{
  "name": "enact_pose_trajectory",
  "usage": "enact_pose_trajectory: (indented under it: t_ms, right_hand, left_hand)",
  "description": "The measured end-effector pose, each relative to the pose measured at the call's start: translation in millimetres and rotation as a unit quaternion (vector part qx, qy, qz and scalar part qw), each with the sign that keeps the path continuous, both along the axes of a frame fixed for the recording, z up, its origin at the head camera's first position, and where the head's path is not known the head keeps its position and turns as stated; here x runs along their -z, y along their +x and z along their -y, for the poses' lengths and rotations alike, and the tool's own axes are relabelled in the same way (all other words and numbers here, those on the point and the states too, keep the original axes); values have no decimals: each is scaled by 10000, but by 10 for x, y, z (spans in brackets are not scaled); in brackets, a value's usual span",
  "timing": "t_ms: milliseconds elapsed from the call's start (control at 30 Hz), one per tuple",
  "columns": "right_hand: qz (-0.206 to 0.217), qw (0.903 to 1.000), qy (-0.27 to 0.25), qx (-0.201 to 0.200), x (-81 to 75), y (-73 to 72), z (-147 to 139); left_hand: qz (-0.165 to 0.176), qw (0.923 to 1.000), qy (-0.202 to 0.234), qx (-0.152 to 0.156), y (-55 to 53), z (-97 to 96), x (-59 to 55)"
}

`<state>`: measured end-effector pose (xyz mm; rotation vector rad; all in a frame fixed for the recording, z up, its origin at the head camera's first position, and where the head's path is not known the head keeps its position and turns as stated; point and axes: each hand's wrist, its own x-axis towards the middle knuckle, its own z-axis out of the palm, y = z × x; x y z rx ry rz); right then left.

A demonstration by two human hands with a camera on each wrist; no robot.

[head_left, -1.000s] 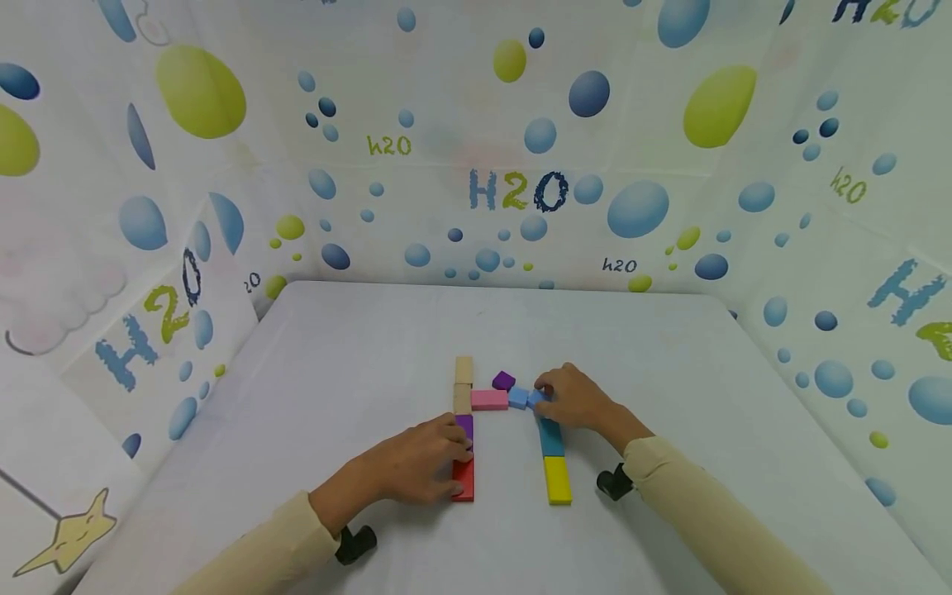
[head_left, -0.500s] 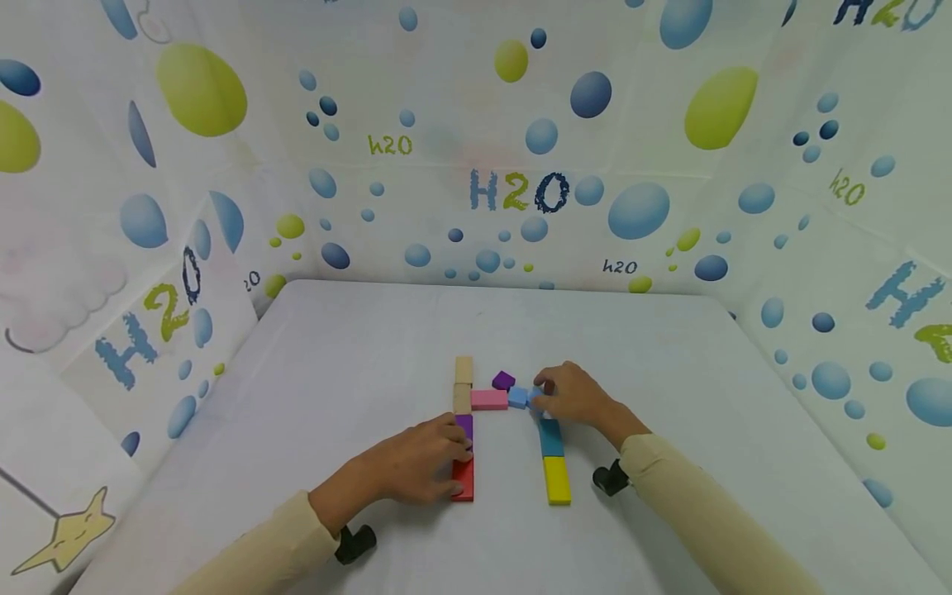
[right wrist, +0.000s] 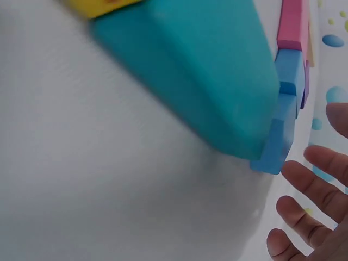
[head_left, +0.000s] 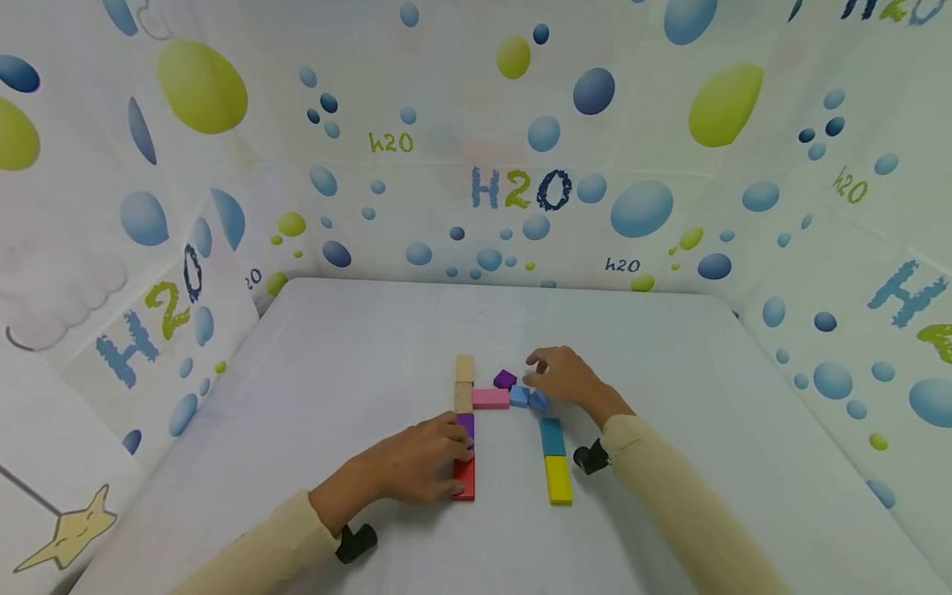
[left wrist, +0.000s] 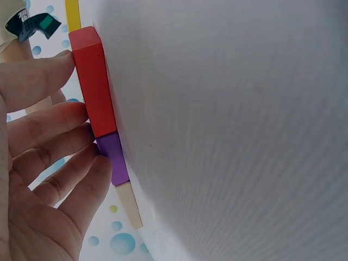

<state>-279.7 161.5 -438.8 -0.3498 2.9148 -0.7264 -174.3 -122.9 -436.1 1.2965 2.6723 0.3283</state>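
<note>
My left hand [head_left: 420,461] rests on a red block [left wrist: 97,81] and a purple block [left wrist: 112,157], its fingertips spread along their top faces. My right hand [head_left: 568,373] hovers just behind two light blue blocks, thumb and fingers apart with nothing between them. One light blue block [head_left: 519,397] meets the end of a pink block [head_left: 491,398]; the other [head_left: 539,400] sits at an angle beside it. A small dark purple block [head_left: 505,379] lies behind the pink one, close to my right fingertips.
Two wooden blocks [head_left: 464,369] continue the left row beyond the purple block. On the right, a teal block [head_left: 552,436] and a yellow block [head_left: 559,481] form another row, with a gap before the angled light blue block. All lie on a white table [head_left: 357,347].
My right hand has let go of the angled light blue block and moved left and farther back. My left hand has stayed on the red and purple blocks.
</note>
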Motion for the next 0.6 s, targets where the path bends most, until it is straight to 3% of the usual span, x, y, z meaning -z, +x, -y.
enact_pose_trajectory:
  t_ms: [200,400,600]
  right_hand:
    - [157,9998,48,99,-16,-55,101]
    - [220,9992,316,-52,-33,-78,277]
    - [193,9960,876,6,-87,-70,449]
  left_hand:
    - [12,10000,-5,2,5,-6,-21]
    - [11,10000,58,25,6,-5,-30]
    - [33,9999,135,38,13,-9,-26]
